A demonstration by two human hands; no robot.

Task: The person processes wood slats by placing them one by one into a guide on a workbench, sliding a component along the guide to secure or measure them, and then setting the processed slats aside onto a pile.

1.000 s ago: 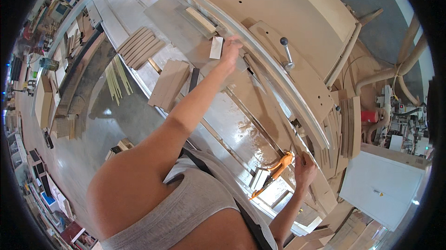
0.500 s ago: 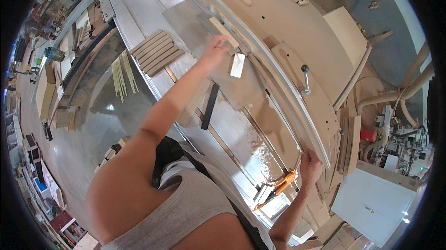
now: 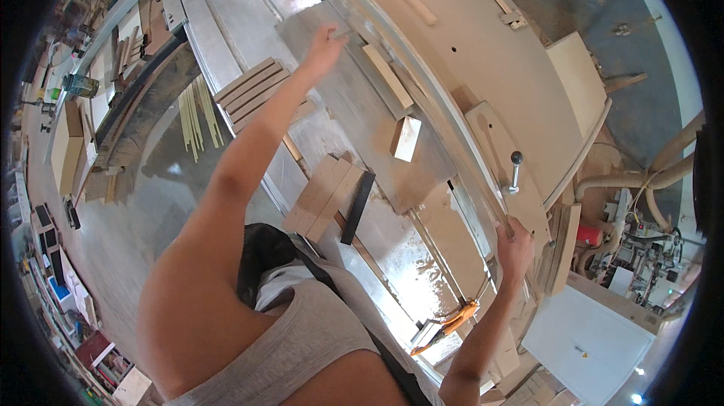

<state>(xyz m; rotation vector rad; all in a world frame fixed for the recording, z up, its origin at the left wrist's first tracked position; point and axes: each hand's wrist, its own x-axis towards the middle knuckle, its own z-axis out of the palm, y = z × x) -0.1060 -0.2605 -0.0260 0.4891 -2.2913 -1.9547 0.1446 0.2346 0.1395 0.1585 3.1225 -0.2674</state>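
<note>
While left hand [image 3: 323, 47] hovers released near wood strip [image 3: 387, 75], right hand [image 3: 515, 249] grip clenches fence rail [image 3: 483, 202].

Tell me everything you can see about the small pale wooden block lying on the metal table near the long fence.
The small wooden block is a short, pale, rectangular offcut with clean-cut faces, looking like light unfinished wood. It lies flat on the grey metal table, tilted a little, just left of the long fence, below a longer wooden strip. Neither hand touches it: the left hand reaches out farther up the table, and the right hand is nearer the person by the fence.
</note>
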